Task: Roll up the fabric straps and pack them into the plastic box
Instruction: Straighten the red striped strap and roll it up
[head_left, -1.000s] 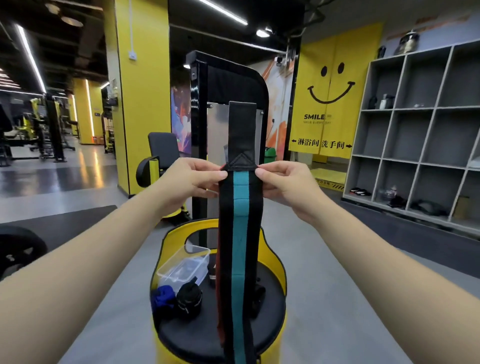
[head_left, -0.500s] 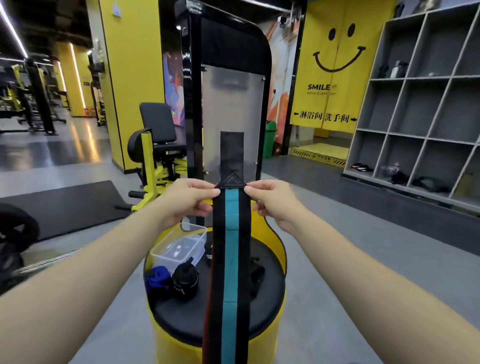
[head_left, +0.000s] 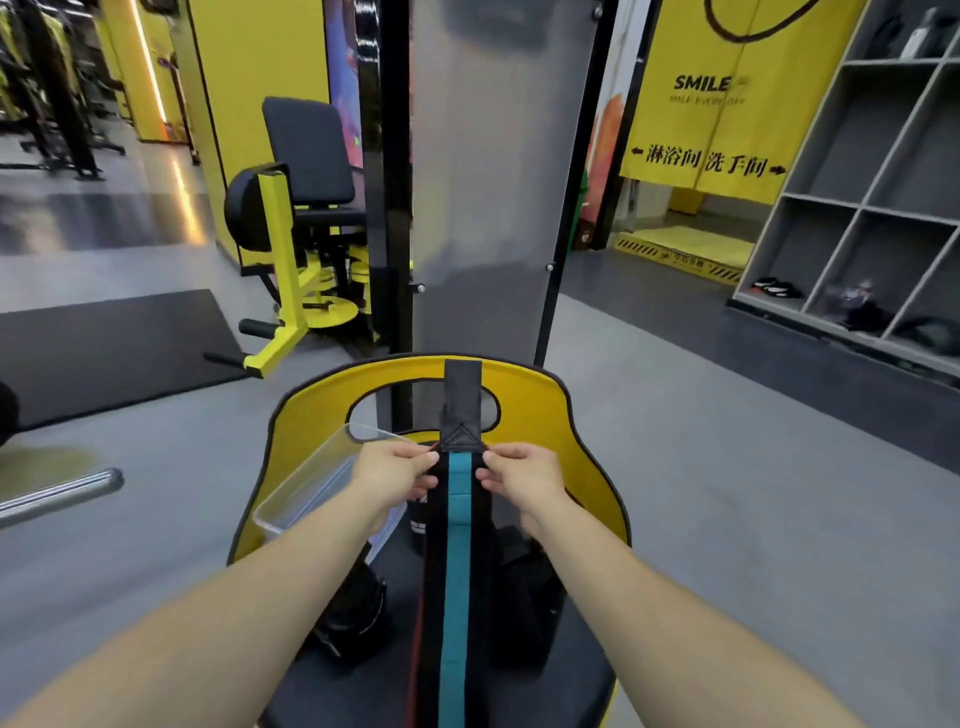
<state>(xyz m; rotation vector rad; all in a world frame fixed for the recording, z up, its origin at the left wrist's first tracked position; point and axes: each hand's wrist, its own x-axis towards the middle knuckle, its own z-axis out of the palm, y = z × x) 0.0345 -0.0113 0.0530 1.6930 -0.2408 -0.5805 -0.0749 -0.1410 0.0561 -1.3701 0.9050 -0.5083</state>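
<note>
A long black fabric strap (head_left: 457, 571) with a teal centre stripe runs from the bottom of the view up to a black tab end over the yellow seat. My left hand (head_left: 395, 475) pinches its left edge and my right hand (head_left: 519, 475) pinches its right edge, just below the stitched triangle. The clear plastic box (head_left: 306, 491) stands on the black seat pad to the left, partly behind my left forearm. A rolled black strap (head_left: 353, 618) lies on the pad under my left arm, and more dark straps (head_left: 524, 597) lie beneath my right forearm.
The yellow-backed seat (head_left: 561, 415) with a handle cut-out carries everything. Behind it rises a black machine frame with a grey panel (head_left: 488, 182). A yellow and black gym machine (head_left: 291, 234) stands at the left, grey shelving (head_left: 857, 208) at the right, and grey floor surrounds the seat.
My hands have lowered the strap from chest height down to just above the seat, and my head has tilted down. Both hands keep the same pinch on its edges.
</note>
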